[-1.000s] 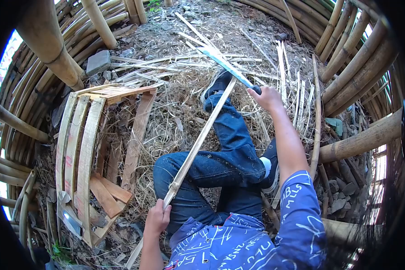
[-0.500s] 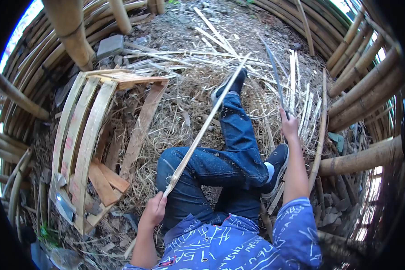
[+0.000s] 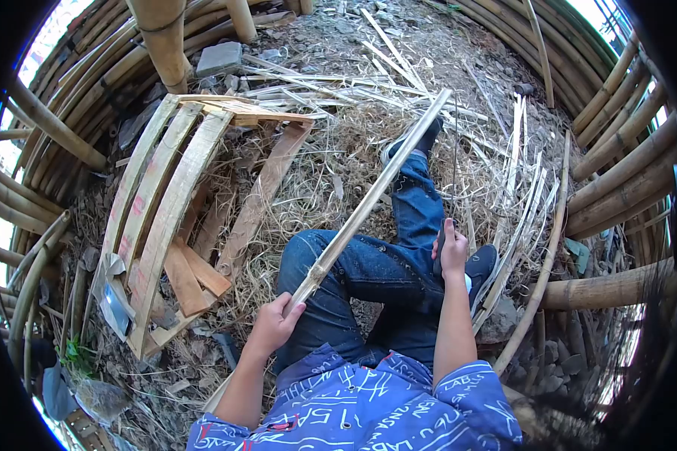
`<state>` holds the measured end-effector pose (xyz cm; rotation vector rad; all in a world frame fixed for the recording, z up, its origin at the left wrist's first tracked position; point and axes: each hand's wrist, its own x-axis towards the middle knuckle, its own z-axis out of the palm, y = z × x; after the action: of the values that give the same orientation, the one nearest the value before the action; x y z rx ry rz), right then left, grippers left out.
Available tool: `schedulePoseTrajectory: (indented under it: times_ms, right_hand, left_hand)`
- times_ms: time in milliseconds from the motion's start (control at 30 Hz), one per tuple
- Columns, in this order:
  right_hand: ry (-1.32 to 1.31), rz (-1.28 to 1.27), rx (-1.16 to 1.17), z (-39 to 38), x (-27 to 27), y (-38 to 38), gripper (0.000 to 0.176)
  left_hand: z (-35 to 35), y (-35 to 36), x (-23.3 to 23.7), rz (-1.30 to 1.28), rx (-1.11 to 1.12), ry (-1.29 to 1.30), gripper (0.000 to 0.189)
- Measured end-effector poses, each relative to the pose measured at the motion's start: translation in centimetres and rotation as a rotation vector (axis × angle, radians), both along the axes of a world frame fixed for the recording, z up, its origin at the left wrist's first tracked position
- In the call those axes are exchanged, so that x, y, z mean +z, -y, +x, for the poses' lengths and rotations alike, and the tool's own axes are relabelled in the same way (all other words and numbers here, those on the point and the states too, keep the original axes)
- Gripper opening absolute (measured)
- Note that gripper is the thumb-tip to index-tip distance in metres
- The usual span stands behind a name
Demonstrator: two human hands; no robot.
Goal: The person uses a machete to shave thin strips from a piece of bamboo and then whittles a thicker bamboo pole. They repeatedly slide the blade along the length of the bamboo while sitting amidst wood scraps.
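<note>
My left hand (image 3: 278, 325) is closed around the lower part of a long split bamboo strip (image 3: 376, 192). The strip slants up and to the right across my bent leg in jeans (image 3: 353, 259), its far end near my outstretched foot. A pale end also shows below my left forearm. In my right hand (image 3: 451, 252), the fingers wrap the dark handle of a long knife (image 3: 455, 161). Its thin blade points away from me, seen nearly edge-on, to the right of the strip and apart from it.
Left of my legs lies a slatted wooden crate (image 3: 165, 203) with loose boards inside. Curly bamboo shavings (image 3: 308, 195) cover the ground. Cut bamboo strips (image 3: 515, 150) lie ahead and to the right. A grey block (image 3: 220, 58) sits near a thick bamboo post (image 3: 165, 45). Bamboo pole walls (image 3: 624, 173) surround me.
My right hand has drawn the knife back toward me and left, closer to the strip. The strip has turned, showing a broader face. The whole view has shifted slightly.
</note>
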<state>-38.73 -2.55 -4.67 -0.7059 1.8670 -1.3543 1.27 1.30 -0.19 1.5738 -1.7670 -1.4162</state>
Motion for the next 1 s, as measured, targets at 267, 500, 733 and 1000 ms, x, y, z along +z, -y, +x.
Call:
schedulePoseTrajectory:
  times_ms: [267, 500, 733, 1000]
  right_hand:
    - [0.126, -0.026, -0.138, -0.3, -1.1, 0.6, 0.054]
    - [0.167, 0.034, -0.25, -1.1, -1.6, 0.7, 0.042]
    - [0.156, 0.026, -0.297, -1.6, -2.2, 0.6, 0.037]
    - [0.151, 0.036, -0.274, -1.8, -2.7, 0.8, 0.034]
  left_hand:
    - [-1.1, 0.3, -2.3, 0.03, 0.158, -0.133, 0.032]
    - [-0.8, 0.6, -2.1, 0.065, 0.164, -0.099, 0.031]
    - [-0.9, 0.8, -2.2, 0.005, 0.139, -0.124, 0.032]
    - [-0.9, 0.8, -1.2, 0.041, 0.142, -0.112, 0.032]
